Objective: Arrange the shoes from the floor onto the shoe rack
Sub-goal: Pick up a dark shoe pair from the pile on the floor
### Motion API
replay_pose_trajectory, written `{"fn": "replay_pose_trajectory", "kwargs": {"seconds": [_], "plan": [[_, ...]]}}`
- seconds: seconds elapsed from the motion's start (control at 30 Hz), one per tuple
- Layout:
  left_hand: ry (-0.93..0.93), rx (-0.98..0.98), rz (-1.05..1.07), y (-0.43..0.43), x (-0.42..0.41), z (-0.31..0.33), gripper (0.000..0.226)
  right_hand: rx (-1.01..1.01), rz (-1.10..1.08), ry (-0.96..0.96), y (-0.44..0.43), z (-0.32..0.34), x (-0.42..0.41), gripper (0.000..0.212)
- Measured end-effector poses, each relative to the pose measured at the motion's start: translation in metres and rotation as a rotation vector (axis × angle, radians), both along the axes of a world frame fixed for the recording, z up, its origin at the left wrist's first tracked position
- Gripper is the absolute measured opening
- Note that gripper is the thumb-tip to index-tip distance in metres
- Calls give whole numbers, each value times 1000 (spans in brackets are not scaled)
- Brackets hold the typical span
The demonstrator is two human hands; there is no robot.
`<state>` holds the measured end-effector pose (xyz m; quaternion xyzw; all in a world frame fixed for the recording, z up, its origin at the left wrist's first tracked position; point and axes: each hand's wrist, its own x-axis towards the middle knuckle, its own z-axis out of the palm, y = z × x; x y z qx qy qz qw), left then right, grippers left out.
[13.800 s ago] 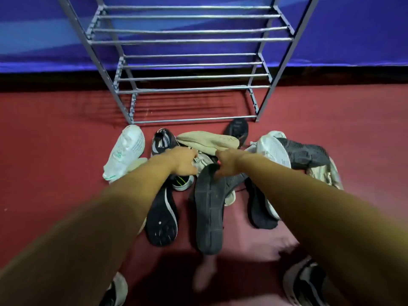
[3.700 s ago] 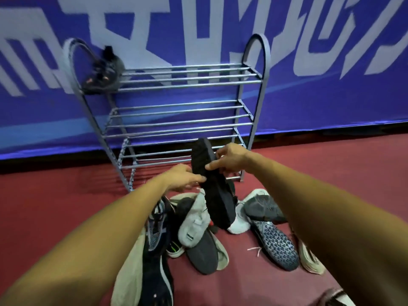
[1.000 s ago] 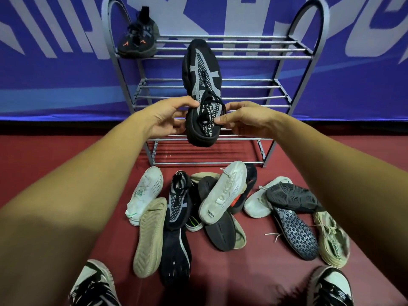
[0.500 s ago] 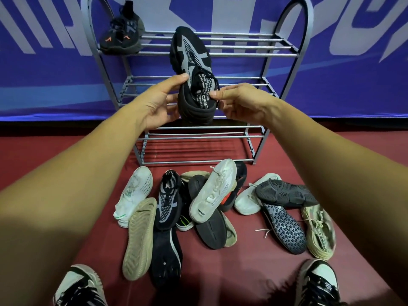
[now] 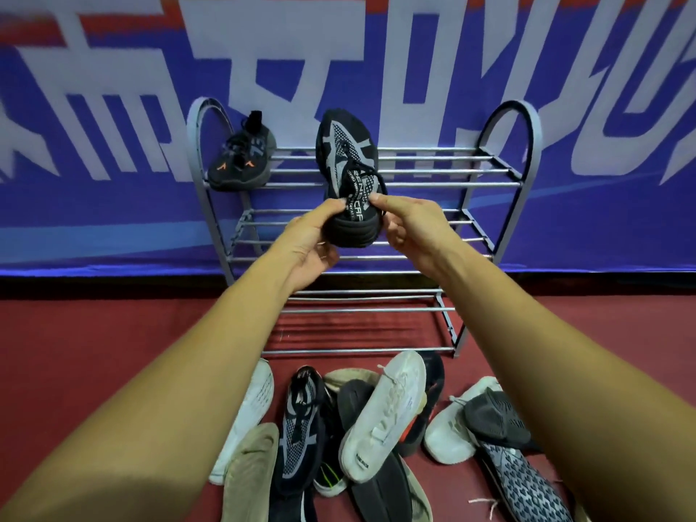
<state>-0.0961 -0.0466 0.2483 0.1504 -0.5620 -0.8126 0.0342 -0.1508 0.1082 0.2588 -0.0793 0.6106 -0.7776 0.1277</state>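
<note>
left hand (image 5: 312, 241) bare | right hand (image 5: 414, 229) bare | forearms bare (both)

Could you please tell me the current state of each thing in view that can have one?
black and grey shoe: held by both hands, toe over the top shelf, not yet released.
left hand: grips the shoe's heel.
right hand: pinches the shoe's collar.
orange-marked shoe: resting on the top shelf's left end.
shoe rack: standing upright before the banner.
white shoe: lying laces up atop the floor pile.
</note>
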Motion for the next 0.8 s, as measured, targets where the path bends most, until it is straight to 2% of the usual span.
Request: {"fn": "replay_pose_trajectory", "kwargs": {"seconds": [0.13, 0.3, 0.57, 0.7, 0.8], "plan": [[10, 7, -18, 0, -10, 3, 21, -76, -75, 39, -13, 3, -11, 14], [37, 35, -2, -6, -24, 5, 16, -89, -215, 38, -27, 2, -31, 18], [4, 161, 77, 3, -57, 8, 14, -108, -258, 18, -24, -10, -49, 47], [-6, 245, 97, 15, -74, 7, 15, 8, -232, 3, -16, -16, -59, 39], [-7, 257, 84, 21, -80, 3, 16, -10, -219, -20, -13, -19, -64, 37]]}}
